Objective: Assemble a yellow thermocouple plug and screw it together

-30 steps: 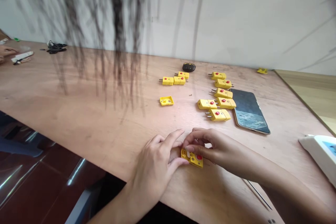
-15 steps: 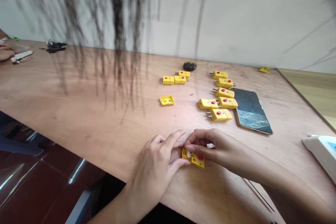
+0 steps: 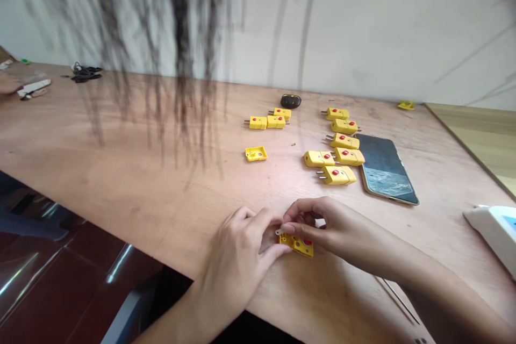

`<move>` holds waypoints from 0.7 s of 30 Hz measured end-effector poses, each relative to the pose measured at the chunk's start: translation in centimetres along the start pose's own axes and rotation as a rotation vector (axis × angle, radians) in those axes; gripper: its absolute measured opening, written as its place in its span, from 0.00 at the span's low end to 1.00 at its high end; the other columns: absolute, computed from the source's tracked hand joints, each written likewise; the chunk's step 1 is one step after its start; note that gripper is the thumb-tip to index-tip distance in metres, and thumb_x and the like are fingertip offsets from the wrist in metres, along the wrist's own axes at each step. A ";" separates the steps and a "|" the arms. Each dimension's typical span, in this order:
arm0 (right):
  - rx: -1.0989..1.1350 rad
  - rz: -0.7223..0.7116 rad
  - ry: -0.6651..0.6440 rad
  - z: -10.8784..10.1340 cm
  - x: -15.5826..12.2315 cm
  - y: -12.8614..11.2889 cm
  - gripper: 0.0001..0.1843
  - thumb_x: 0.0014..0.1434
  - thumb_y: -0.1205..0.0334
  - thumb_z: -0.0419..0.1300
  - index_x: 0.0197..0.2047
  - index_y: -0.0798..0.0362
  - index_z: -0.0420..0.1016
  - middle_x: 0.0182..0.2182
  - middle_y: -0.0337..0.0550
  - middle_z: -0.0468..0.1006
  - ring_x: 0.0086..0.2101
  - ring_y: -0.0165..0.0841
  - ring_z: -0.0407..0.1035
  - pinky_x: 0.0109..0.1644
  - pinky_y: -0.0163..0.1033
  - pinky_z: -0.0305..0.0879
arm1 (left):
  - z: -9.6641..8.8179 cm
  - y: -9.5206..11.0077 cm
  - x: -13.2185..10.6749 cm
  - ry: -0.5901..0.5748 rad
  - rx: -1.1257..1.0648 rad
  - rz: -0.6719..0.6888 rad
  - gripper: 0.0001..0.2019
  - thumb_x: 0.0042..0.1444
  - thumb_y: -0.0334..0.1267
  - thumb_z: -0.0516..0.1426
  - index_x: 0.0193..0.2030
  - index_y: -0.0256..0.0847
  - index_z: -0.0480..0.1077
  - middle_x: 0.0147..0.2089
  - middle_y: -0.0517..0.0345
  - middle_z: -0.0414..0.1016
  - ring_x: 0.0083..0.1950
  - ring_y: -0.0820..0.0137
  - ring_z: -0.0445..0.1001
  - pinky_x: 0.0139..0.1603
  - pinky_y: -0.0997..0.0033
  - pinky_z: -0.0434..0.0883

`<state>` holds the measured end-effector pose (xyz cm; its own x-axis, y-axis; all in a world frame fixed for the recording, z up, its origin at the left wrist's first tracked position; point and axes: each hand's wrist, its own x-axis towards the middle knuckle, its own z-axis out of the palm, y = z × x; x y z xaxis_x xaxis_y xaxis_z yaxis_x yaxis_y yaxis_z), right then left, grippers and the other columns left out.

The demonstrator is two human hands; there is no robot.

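Note:
An opened yellow plug housing with a red spot lies on the table in front of me. My left hand curves around its left end, thumb against the near edge and index finger at the far side. Between the thumb and index finger of my right hand is a small white tab with a hole, held over the housing's left end. The right fingers hide part of the housing. A loose yellow cover half, hollow side up, lies farther off.
Several yellow two-pin plugs lie beyond my right hand, beside a phone. More plugs sit near a black oval object. A thin metal rod lies by my right forearm. A white device stands at right.
The white tab has moved left from inside the housing to its left edge, in my right fingers. My left index finger has bent down toward the right fingertips.

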<state>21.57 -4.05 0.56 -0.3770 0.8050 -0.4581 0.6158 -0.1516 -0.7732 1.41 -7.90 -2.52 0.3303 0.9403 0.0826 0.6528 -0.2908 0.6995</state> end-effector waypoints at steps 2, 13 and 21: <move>0.011 -0.008 0.008 0.0 0.0 -0.1 0.19 0.57 0.45 0.61 0.39 0.53 0.80 0.29 0.43 0.77 0.31 0.35 0.67 0.35 0.40 0.64 | -0.5 -0.1 -0.1 -0.019 -0.031 0.054 0.13 0.55 0.32 0.71 0.44 0.46 0.76 0.39 0.63 0.77 0.42 0.66 0.78 0.43 0.68 0.77; -0.095 -0.045 0.066 0.0 -0.4 -0.7 0.12 0.60 0.55 0.59 0.38 0.50 0.83 0.34 0.44 0.80 0.35 0.37 0.72 0.39 0.40 0.66 | -2.6 -1.1 0.6 -0.100 -0.049 0.405 0.12 0.68 0.29 0.60 0.55 0.44 0.77 0.52 0.59 0.82 0.47 0.67 0.75 0.50 0.68 0.76; -0.090 -0.063 0.052 -0.1 -0.3 -0.4 0.10 0.61 0.57 0.60 0.38 0.50 0.82 0.32 0.43 0.80 0.33 0.35 0.71 0.37 0.39 0.65 | -2.3 -1.4 0.8 -0.110 0.113 0.468 0.13 0.70 0.33 0.58 0.56 0.52 0.79 0.53 0.61 0.81 0.45 0.68 0.74 0.47 0.69 0.76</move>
<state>21.52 -4.16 1.01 -0.3820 0.8402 -0.3849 0.6523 -0.0499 -0.7563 -0.79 -6.34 -1.79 0.6713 0.6821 0.2900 0.4853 -0.7002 0.5236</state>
